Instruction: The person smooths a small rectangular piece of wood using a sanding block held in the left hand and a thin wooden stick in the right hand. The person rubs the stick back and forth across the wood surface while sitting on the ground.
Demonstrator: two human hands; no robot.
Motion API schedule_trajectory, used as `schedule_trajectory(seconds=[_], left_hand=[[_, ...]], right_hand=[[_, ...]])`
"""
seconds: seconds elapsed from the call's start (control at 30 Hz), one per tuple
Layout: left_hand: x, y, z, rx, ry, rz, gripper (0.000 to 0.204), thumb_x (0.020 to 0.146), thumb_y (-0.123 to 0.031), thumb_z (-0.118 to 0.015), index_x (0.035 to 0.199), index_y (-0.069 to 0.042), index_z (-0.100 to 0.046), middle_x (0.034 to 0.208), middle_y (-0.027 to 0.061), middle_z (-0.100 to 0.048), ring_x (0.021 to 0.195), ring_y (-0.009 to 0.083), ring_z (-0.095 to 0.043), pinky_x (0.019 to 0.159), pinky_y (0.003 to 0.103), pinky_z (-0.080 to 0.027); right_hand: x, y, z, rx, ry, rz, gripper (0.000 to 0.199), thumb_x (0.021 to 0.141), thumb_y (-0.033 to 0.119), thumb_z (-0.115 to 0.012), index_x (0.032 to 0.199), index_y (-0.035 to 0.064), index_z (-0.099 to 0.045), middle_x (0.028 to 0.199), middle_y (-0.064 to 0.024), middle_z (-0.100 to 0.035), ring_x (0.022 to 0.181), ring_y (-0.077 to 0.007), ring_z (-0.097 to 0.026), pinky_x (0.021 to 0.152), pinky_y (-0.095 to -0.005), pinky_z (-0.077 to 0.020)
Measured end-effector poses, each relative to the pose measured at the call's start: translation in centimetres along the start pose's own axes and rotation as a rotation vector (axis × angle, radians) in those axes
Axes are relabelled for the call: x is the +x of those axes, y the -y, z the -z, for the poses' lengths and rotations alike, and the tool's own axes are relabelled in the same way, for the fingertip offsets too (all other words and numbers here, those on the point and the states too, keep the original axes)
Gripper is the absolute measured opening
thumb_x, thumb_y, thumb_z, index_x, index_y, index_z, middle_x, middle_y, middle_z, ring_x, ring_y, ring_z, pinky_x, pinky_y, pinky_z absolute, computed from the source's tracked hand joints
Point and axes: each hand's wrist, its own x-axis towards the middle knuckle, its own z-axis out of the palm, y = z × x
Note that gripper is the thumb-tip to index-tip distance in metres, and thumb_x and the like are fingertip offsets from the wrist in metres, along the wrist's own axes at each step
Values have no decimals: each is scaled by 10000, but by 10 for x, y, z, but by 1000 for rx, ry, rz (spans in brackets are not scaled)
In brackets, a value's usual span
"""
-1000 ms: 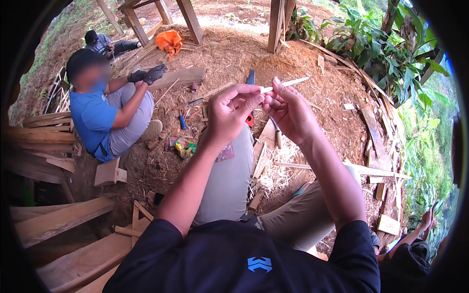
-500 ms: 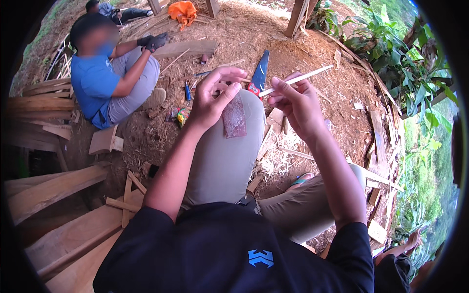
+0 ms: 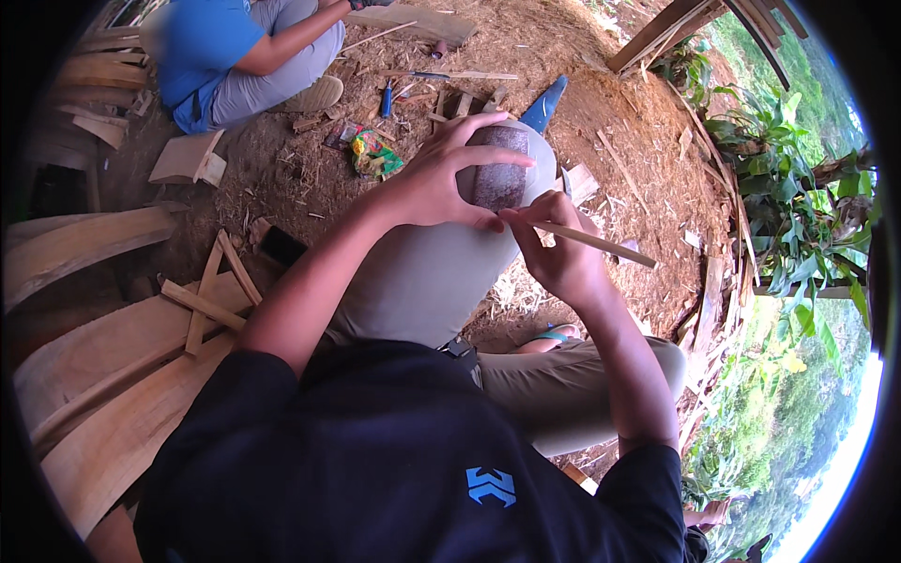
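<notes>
A strip of worn reddish-brown sandpaper point(image 3: 499, 174) lies over my raised knee. My left hand point(image 3: 436, 178) is spread over it, the fingers apart and one finger reaching across the strip. Its thumb comes down by the lower edge, close to my right fingertips. In my right hand point(image 3: 563, 249), closed in a pinch, is a thin wooden stick point(image 3: 610, 247) that points out to the right. Its other end is hidden at the fingers. Beyond the knee shows the blue blade of a handsaw point(image 3: 542, 105), its handle out of sight.
A person in a blue shirt point(image 3: 211, 42) sits at the upper left. On the ground lie a blue-handled tool point(image 3: 386, 98), a colourful packet point(image 3: 375, 152) and wood scraps. Curved planks point(image 3: 122, 403) are stacked at my left; leafy plants point(image 3: 779, 206) grow at the right.
My hands have come closer together and down over the knee. The stick has swung from pointing up right to pointing down right. The view has shifted, and the saw handle is now hidden.
</notes>
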Motion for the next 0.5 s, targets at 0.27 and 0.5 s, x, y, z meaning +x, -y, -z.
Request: schedule_trajectory(seconds=[0.27,0.5], left_hand=[[-1,2,3,12,-8,-2,734,684,-329,-884,1368,-298,-619,1611,110,-279,1490,356,-253,1213,501,-244],[-2,20,5,-9,52,-72,681,771,-311,-811,1411,-319,-579,1635,116,-230,1507,366,-215,1223,522,-199]], right_hand=[[-6,5,-9,-83,-120,-21,235,834,23,-788,859,21,-555,743,-115,-636,634,-260,-661,551,-363,-508],[-5,-2,-8,-98,-145,-6,228,831,6,-788,892,18,-569,743,-120,-667,629,-242,-688,539,-349,-517]])
